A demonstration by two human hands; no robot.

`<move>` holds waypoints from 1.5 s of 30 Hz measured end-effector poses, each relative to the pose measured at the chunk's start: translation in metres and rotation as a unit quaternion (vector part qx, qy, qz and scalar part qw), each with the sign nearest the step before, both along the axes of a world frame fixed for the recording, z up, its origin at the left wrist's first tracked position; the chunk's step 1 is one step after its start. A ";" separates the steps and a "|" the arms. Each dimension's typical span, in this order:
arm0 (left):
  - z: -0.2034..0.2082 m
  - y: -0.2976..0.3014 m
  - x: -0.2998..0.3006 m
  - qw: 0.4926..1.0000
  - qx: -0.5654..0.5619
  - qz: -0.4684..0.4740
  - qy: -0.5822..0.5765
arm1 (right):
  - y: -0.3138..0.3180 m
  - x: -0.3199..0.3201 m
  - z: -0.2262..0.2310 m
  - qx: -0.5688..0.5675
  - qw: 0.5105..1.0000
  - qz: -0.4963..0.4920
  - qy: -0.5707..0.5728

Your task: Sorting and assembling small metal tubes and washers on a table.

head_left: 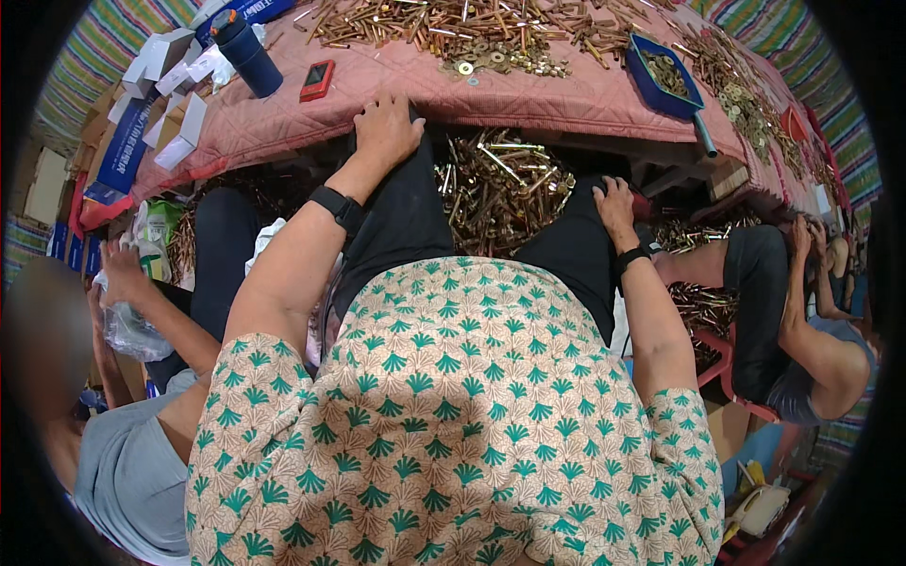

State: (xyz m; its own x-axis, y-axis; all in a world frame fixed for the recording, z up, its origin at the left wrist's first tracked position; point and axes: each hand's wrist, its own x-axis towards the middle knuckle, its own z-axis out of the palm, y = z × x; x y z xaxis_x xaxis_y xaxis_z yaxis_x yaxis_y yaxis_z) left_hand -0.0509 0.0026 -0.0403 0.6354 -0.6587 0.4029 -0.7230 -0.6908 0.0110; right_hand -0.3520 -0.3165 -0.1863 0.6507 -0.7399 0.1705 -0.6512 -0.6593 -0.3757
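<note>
My left hand (387, 132) lies over my left knee at the near edge of the pink-covered table (528, 99), its fingers stretched out and holding nothing. On my right knee, my right hand (615, 209) rests with loose, slightly bent fingers, also with nothing in it. Between my knees, under the table edge, is a heap of brass-coloured metal bolts (500, 189). More bolts (377, 21) are spread over the far part of the table, with loose round washers (491, 58) in front of them.
A dark blue bottle (247, 55) and a red handheld device (318, 80) stand left on the table, beside white and blue cardboard boxes (123, 141). At the right is a blue scoop (661, 75) holding washers. Co-workers sit close on both sides; the left one handles a clear plastic bag (142, 330).
</note>
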 end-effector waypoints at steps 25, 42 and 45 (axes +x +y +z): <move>-0.035 -0.044 -0.034 0.896 0.095 -0.382 0.204 | 0.096 0.096 0.106 -0.115 0.908 0.397 -0.068; -0.050 -0.044 -0.046 0.837 0.186 -0.396 0.329 | 0.119 0.085 0.080 -0.091 0.933 0.347 -0.023; -0.056 -0.036 -0.050 0.812 0.184 -0.434 0.344 | 0.125 0.071 0.082 -0.057 0.939 0.339 0.018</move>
State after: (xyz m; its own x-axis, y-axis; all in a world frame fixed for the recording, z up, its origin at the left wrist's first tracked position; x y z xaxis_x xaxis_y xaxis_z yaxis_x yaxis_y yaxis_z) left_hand -0.1004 -0.0338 -0.0959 -0.1402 -0.9742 -0.1766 -0.8499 0.0270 0.5262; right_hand -0.2808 -0.1915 -0.1043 0.9726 -0.1314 0.1918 -0.0779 -0.9615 -0.2637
